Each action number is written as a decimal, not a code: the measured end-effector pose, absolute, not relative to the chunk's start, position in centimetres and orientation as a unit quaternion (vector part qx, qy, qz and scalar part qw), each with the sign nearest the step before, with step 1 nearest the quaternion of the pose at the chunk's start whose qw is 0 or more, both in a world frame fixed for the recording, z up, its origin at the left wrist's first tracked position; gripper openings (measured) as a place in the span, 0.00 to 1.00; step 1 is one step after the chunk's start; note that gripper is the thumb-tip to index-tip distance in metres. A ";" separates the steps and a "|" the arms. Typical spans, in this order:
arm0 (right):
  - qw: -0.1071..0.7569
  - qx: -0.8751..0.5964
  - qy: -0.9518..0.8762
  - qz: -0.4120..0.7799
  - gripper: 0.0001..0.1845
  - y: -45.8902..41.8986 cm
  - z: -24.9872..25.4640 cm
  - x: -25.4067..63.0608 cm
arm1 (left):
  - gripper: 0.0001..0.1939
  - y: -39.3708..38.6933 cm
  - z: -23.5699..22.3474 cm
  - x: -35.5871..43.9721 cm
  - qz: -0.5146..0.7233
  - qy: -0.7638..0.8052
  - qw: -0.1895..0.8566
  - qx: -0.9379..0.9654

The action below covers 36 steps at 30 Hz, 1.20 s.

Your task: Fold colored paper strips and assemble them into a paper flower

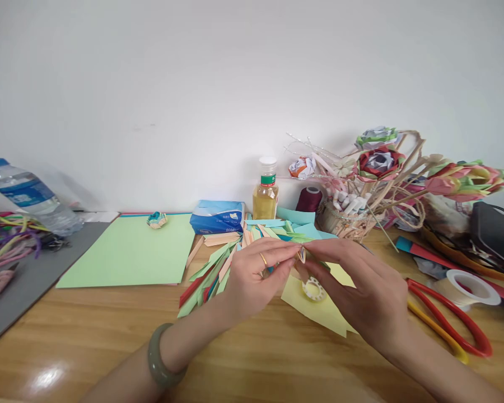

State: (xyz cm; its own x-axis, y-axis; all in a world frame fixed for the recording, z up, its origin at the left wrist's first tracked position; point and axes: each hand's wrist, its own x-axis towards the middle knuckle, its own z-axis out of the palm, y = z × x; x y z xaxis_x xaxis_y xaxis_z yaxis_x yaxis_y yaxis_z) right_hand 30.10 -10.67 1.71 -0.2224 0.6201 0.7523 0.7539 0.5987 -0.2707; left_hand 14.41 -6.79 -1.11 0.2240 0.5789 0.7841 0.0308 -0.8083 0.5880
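Note:
My left hand (256, 277), with a gold ring and a grey-green bangle on the wrist, and my right hand (363, 288) meet at the fingertips above the wooden table. Both pinch a small folded paper piece (302, 253) between them. Just behind the hands lies a heap of folded paper strips (231, 254) in green, peach, red and blue. Under the right hand lies a yellow paper sheet (319, 310) with a small tape roll (314, 290) on it.
A light green sheet (132, 252) lies at the left, with a water bottle (29, 196) and pipe cleaners (8, 238) beyond. Tissue pack (217, 216), oil bottle (266, 190), a basket of paper flowers (373, 179), red and yellow scissors (449, 322) and a white spool (470, 286) stand around.

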 end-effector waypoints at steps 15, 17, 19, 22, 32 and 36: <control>0.472 -0.366 -0.786 -0.160 0.10 -10.3 1.5 30.3 | 0.14 -6.5 -1.1 14.3 0.601 0.153 0.187 0.762; 0.474 -0.361 -0.784 -0.174 0.11 -10.3 1.5 30.4 | 0.15 -6.5 -1.1 14.3 0.602 0.154 0.181 0.762; 0.478 -0.355 -0.782 -0.184 0.11 -10.1 1.5 30.4 | 0.16 -6.5 -1.1 14.3 0.602 0.155 0.173 0.764; 0.478 -0.354 -0.782 -0.188 0.11 -10.0 1.5 30.6 | 0.16 -6.6 -1.1 14.4 0.602 0.155 0.160 0.767; 0.491 -0.358 -0.763 -0.221 0.10 -10.1 1.4 30.5 | 0.16 -6.9 -1.4 14.6 0.602 0.151 0.153 0.769; 0.493 -0.368 -0.755 -0.229 0.10 -10.0 1.3 30.5 | 0.18 -6.9 -1.6 14.6 0.600 0.153 0.154 0.770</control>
State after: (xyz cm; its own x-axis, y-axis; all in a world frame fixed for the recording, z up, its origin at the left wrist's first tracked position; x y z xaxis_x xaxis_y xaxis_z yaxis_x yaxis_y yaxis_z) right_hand 30.52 -10.04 1.34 -0.2446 0.3297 0.9119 0.7804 0.6251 -0.0167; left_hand 14.62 -6.92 -1.57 0.2338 0.4211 0.8764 0.0508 -0.9054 0.4215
